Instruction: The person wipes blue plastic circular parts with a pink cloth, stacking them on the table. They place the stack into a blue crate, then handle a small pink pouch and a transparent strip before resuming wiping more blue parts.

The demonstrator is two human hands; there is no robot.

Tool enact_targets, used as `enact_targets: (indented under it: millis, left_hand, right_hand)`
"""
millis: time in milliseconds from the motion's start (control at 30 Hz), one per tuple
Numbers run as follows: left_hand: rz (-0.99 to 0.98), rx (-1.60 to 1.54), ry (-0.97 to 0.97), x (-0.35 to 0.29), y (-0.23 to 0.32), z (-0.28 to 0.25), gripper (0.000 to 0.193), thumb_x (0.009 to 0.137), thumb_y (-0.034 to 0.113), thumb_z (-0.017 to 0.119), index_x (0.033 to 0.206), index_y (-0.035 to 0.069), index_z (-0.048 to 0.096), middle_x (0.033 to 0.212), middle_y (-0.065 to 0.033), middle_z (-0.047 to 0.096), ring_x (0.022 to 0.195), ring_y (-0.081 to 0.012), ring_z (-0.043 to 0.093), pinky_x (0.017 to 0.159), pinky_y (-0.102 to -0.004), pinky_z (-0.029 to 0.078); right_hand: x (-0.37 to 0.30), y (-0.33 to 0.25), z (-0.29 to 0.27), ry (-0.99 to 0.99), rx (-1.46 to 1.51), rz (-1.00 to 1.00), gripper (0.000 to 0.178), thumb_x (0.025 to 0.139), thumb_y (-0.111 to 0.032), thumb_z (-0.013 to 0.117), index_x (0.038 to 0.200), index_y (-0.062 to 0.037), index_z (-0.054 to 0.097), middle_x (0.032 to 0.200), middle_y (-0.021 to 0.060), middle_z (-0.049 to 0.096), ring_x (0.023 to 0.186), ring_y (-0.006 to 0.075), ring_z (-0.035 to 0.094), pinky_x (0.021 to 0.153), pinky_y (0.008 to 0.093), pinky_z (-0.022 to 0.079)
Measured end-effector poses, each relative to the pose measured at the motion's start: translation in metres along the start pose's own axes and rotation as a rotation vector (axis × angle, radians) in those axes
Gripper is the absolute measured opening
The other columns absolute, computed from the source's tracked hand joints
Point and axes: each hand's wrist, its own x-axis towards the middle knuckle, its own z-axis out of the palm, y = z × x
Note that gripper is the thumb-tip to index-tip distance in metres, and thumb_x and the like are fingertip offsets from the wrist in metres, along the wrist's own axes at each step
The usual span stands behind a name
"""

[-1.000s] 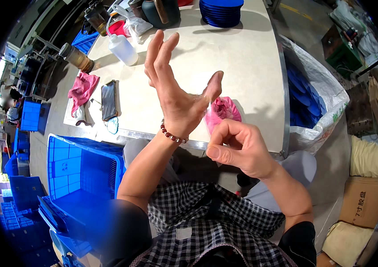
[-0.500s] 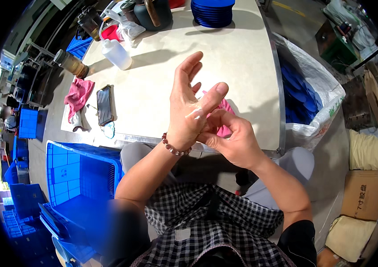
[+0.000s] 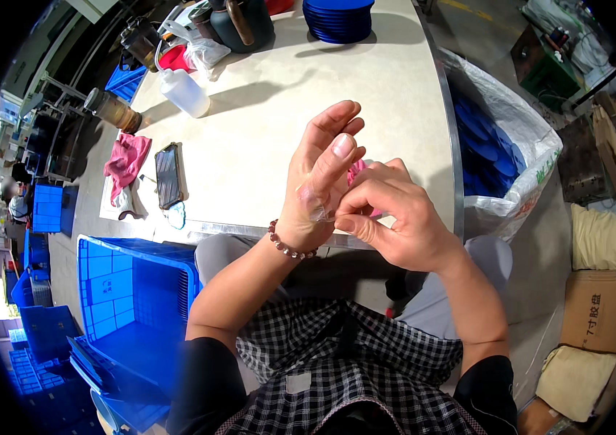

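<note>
Film [image 3: 319, 211] of clear, shiny plastic already lies across the thumb base of the bare left hand [image 3: 306, 196], whose grip is loose, while the film's edge, seemingly pinched by the bare right hand [image 3: 399, 220], looks not yet released, near the cream, metal-edged surface [image 3: 250, 177]

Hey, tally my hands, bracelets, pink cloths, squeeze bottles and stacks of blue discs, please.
Hands: 2 (left hand, with clear film on it, and right hand)
Bracelets: 1
Pink cloths: 2 (far-left cloth, and half-hidden cloth behind the hands)
Squeeze bottles: 1
Stacks of blue discs: 1
Total: 7
</note>
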Motion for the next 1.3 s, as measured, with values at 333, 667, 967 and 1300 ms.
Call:
enact_targets:
  millis: [333,667,967,1300]
  left_hand:
    - [-0.022,-0.106,-0.121,-0.006,-0.007,0.002,0.068,0.100,0.047,0.064,0.149,0.005,0.044,0.153,-0.0111,0.045,0.140,-0.0217,0.043,0.111,-0.0374,0.040]
    - [0.359,0.264,0.180,0.012,0.000,-0.014,0.042,0.105,0.025,0.060,0.137,0.000,0.051,0.142,-0.0140,0.056,0.128,-0.0220,0.056,0.105,-0.0350,0.045]
    - [1.144,1.346,0.235,0.031,0.007,-0.036,0.074,0.071,0.023,0.094,0.131,0.004,0.057,0.136,-0.0161,0.061,0.122,-0.0308,0.058,0.098,-0.0399,0.048]
    - [1.089,1.531,-0.200,0.022,0.011,-0.031,0.082,0.070,0.036,0.093,0.141,0.020,0.057,0.151,-0.0073,0.052,0.134,-0.0291,0.049,0.108,-0.0420,0.034]
  right_hand:
    - [0.001,0.006,0.001,0.021,-0.115,-0.052,0.023,0.088,-0.019,0.079,0.083,-0.0085,0.060,0.080,0.0027,0.059,0.078,0.0214,0.056,0.080,0.0371,0.036]
    - [-0.005,-0.014,0.011,0.050,0.195,0.151,0.017,0.092,-0.015,0.074,0.086,-0.0066,0.061,0.079,0.0043,0.063,0.073,0.0211,0.058,0.076,0.0358,0.042]
    - [-0.011,-0.031,0.006,0.133,0.566,0.312,0.015,0.096,-0.014,0.072,0.094,-0.0012,0.064,0.083,0.0002,0.063,0.078,0.0066,0.054,0.072,0.0228,0.044]
    - [-0.006,-0.017,-0.039,0.276,0.662,0.300,0.011,0.096,-0.011,0.059,0.088,-0.0037,0.056,0.081,0.0000,0.055,0.074,0.0053,0.045,0.068,0.0221,0.036]
